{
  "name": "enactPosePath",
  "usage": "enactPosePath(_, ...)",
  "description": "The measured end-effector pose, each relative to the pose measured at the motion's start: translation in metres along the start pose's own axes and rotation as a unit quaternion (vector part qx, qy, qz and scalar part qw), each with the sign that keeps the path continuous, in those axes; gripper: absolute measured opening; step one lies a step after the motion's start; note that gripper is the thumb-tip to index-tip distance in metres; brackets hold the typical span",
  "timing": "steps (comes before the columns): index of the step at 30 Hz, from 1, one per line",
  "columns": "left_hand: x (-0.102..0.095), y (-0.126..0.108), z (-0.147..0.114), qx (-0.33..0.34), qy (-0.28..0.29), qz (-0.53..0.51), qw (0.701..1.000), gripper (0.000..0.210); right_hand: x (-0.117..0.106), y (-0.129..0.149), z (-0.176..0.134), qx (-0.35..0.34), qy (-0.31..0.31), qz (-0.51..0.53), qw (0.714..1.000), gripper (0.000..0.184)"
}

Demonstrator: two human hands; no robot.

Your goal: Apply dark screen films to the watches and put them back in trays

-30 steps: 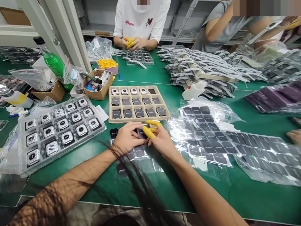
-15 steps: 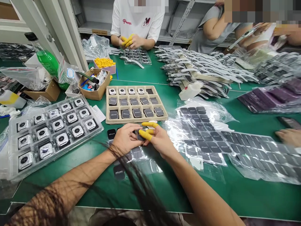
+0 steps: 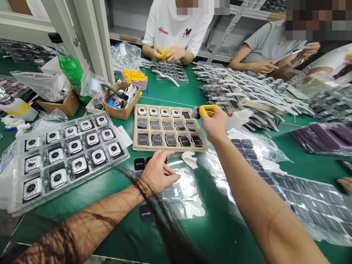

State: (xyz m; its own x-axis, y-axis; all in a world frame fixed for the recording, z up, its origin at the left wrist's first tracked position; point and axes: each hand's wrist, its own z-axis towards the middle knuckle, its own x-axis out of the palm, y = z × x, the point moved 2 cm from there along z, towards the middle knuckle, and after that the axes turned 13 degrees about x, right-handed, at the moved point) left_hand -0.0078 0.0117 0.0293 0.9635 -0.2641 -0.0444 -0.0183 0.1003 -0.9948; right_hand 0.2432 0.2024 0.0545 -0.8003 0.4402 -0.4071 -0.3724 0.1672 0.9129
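My right hand (image 3: pixel 216 124), with yellow finger cots on its thumb and forefinger, pinches a square watch case (image 3: pixel 195 112) with a dark front. It is at the far right corner of a beige tray (image 3: pixel 170 150), which holds several watch cases, some back up and others with dark faces showing. My left hand (image 3: pixel 157 173) holds nothing, its fingers apart, over a clear sheet (image 3: pixel 192 198) of dark square screen films. A loose dark film (image 3: pixel 145 213) with white lettering lies below that hand. Just right of the left hand is a crumpled white scrap (image 3: pixel 189 160).
To the left is a clear tray (image 3: pixel 90 176) of watch cases. Further back are a parts box (image 3: pixel 121 110), yellow finger cots (image 3: pixel 134 76) and a green bottle (image 3: pixel 70 71). A pile of grey straps (image 3: pixel 242 91) and film sheets (image 3: pixel 310 187) cover the right. Co-workers sit opposite.
My right hand has moved away from my left, forward and right to the beige tray's far corner, carrying the watch case. My left hand has let go and opened. The view has shifted slightly.
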Motion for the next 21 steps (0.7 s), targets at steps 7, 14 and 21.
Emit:
enactPosePath(7, 0.002, -0.002, -0.001, -0.006, -0.012, 0.007, 1.0, 0.073, 0.054, 0.007, 0.048, -0.111, -0.013, -0.356, 0.928, 0.03)
enactPosePath(14, 0.001, -0.004, -0.002, -0.011, 0.004, 0.05, 0.999, 0.06, 0.058, 0.011, 0.048, -0.073, 0.049, -0.369, 0.925, 0.034)
enactPosePath(21, 0.001, 0.004, -0.002, -0.007, 0.01, 0.061, 0.998, 0.051, 0.068, 0.022, 0.029, -0.08, 0.082, -0.477, 0.871, 0.045)
